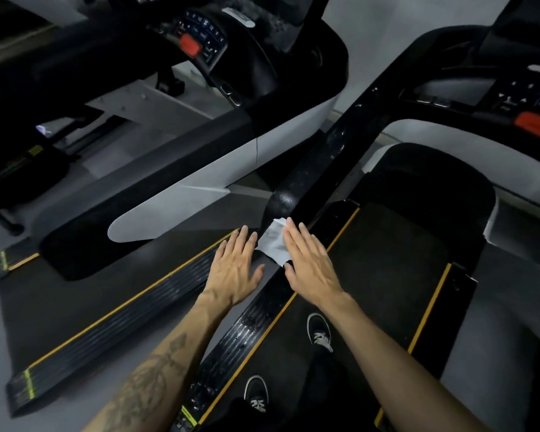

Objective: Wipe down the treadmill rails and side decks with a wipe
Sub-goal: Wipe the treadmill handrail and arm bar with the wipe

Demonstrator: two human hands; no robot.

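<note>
A white wipe (274, 241) lies on the ribbed black left side deck (247, 332) of the treadmill I stand on, just below the end of its black handrail (321, 160). My right hand (312, 266) reaches over the deck with straight fingers, its fingertips on the wipe's right edge. My left hand (236, 266) hovers flat beside the wipe's left edge, fingers spread and straight, over the gap between the two treadmills. The rail's surface shows wet streaks.
A second treadmill (131, 294) with a yellow-edged side deck stands to the left, its console with a red stop button (190, 45) above. My two black shoes (320, 332) stand on the belt (384, 275). The right side deck (430, 307) runs along the belt's far side.
</note>
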